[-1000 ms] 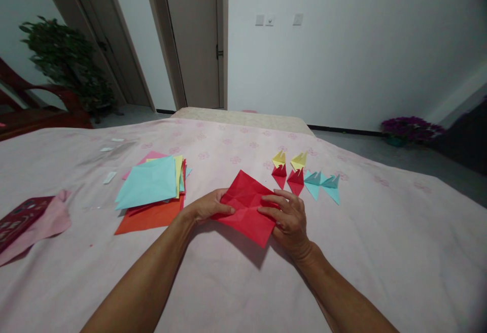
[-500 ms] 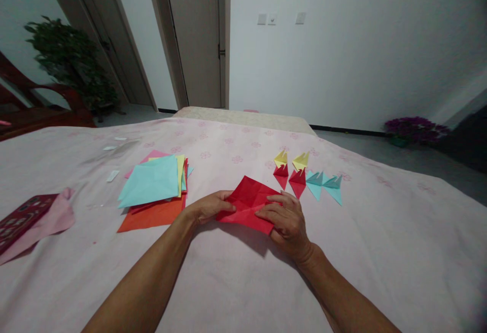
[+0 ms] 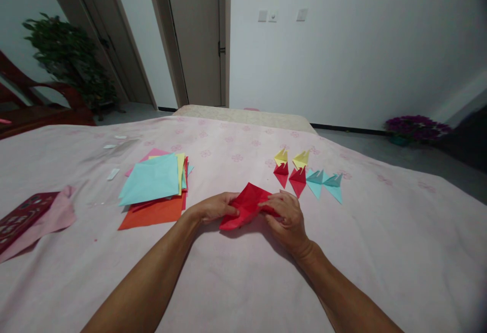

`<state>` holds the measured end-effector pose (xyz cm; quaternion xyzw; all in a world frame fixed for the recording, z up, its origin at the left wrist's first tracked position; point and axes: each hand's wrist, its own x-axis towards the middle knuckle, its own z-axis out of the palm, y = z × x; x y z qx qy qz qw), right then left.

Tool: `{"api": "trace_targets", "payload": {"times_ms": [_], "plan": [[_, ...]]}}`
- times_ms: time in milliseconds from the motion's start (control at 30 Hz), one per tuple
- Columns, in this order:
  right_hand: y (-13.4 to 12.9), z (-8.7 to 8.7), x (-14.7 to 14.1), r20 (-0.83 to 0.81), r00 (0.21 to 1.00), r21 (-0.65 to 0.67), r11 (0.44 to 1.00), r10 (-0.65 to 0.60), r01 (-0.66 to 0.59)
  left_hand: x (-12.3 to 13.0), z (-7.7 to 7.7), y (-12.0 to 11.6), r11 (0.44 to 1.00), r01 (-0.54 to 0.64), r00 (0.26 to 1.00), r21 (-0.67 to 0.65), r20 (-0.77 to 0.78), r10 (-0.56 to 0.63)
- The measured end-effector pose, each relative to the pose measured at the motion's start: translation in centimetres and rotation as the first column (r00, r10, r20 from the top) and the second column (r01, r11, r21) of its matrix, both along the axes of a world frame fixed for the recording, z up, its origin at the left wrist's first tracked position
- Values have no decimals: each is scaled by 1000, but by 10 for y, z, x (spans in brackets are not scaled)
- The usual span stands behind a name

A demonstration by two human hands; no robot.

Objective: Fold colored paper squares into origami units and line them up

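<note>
A creased sheet of red origami paper (image 3: 249, 202) is bent between my two hands, just above the pink tablecloth. My left hand (image 3: 216, 208) pinches its left side, thumb on top and fingers behind. At the right side, my right hand (image 3: 284, 215) grips the paper with thumb and curled fingers. Beyond that hand stand small folded paper pieces: yellow ones (image 3: 301, 159), red ones (image 3: 298, 180) and light blue ones (image 3: 334, 186). Left of my left hand lies a stack of coloured paper (image 3: 150, 179) with a light blue sheet on top and an orange one low down.
On the far left a dark red printed packet (image 3: 26, 216) lies over pink paper (image 3: 57, 221). Small white tags (image 3: 113, 174) and clear plastic lie behind it. The pink flowered tablecloth (image 3: 243, 282) covers the table; a door (image 3: 196, 33) and wall stand beyond.
The red paper has gone from nearly flat to bent inward, its near edge and right side drawn up. My right hand's fingers have curled further around it.
</note>
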<state>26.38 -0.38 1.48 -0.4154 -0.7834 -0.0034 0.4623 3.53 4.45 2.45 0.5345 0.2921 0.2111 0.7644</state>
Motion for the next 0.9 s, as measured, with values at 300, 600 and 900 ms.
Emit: {"api": "trace_targets", "payload": {"times_ms": [300, 600, 900], "plan": [[1, 3, -1, 59, 998, -72, 997, -7, 11, 4, 1, -3, 996, 70, 995, -57, -69, -74], [8, -3, 1, -276, 959, -260, 965, -61, -13, -1, 3, 5, 994, -10, 996, -113, 86, 20], [18, -11, -1, -772, 536, -493, 855, -343, -163, 28, -6, 1, 867, -496, 839, -48, 230, 493]]}}
